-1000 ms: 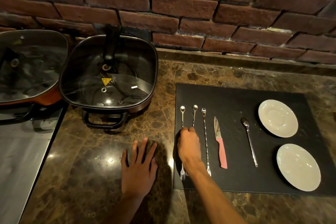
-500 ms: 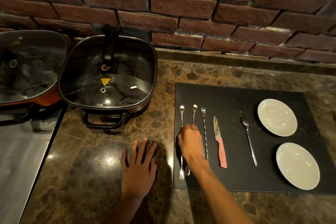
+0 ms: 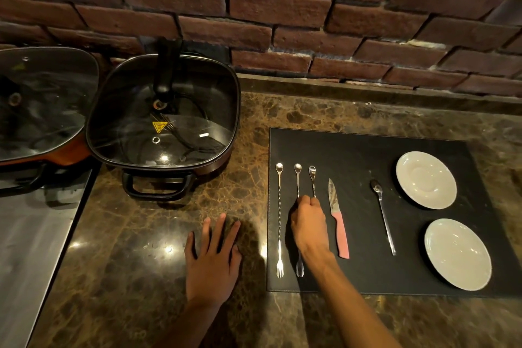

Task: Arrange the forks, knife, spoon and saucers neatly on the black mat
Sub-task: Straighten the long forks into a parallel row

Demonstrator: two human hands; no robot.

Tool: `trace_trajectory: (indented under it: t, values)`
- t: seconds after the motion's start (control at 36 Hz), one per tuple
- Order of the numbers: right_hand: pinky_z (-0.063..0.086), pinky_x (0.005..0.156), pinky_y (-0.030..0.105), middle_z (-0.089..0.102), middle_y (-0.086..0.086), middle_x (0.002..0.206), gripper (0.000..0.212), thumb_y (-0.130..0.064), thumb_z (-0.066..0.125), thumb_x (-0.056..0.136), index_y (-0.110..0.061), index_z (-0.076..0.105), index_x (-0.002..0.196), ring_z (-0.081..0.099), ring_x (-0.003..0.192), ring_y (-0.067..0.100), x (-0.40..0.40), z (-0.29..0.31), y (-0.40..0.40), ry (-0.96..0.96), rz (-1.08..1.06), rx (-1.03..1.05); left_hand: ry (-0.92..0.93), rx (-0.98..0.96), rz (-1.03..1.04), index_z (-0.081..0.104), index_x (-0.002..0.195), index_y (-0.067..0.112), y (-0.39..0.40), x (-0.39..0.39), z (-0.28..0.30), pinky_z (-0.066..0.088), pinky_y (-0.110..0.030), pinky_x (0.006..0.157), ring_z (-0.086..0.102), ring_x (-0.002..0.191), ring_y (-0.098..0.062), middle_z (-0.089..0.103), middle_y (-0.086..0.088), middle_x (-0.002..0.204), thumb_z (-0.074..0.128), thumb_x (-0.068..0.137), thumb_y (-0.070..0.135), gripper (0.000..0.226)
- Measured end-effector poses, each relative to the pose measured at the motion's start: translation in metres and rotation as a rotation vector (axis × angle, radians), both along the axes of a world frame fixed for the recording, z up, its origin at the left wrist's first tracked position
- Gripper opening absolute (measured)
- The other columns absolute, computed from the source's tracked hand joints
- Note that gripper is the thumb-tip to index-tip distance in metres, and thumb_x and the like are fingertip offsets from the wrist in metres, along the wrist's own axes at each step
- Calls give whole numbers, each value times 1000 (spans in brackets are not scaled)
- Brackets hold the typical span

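A black mat (image 3: 367, 155) lies on the marble counter. Three long twisted-stem forks lie side by side at its left: the left fork (image 3: 279, 220), the middle fork (image 3: 298, 183) and the right fork (image 3: 312, 181). My right hand (image 3: 309, 223) rests over the middle and right forks with its fingertips curled on their stems; which one it grips I cannot tell. A pink-handled knife (image 3: 339, 223), a spoon (image 3: 383, 217) and two white saucers, one far (image 3: 426, 180) and one near (image 3: 457, 254), lie further right. My left hand (image 3: 213, 257) lies flat on the counter, fingers spread.
A square black pan with a glass lid (image 3: 163, 121) stands at the back left, a second lidded pan (image 3: 42, 104) beside it. A steel surface (image 3: 25, 248) borders the counter on the left. A brick wall (image 3: 282, 8) runs along the back.
My right hand has shifted right, from the left two forks onto the middle and right ones. The left fork now lies uncovered and straight. My left hand has stayed put.
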State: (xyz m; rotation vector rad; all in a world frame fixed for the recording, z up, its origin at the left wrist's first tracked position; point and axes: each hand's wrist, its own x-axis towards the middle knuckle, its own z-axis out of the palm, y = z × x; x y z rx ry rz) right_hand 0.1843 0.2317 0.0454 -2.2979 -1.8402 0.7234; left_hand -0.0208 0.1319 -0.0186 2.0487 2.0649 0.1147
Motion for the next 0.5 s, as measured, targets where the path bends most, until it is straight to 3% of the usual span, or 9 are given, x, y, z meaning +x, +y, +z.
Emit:
trace_trajectory:
  t: [0.17, 0.5]
  values:
    - [56, 88, 39, 57, 14, 117, 25, -6, 56, 94, -4, 58, 118, 63, 100, 30, 5, -3, -3, 45, -44, 22, -2, 13, -5, 29, 155, 38, 0, -1, -5, 23, -61, 121, 27, 154, -28, 28, 2, 167, 28, 102, 44, 54]
    - [52, 87, 33, 57, 13, 118, 23, -9, 54, 96, -4, 59, 118, 62, 100, 26, 8, -5, -3, 97, -56, 44, 4, 1, -6, 34, 154, 36, 0, -1, -2, 24, -61, 120, 28, 154, -29, 31, 1, 166, 28, 101, 43, 54]
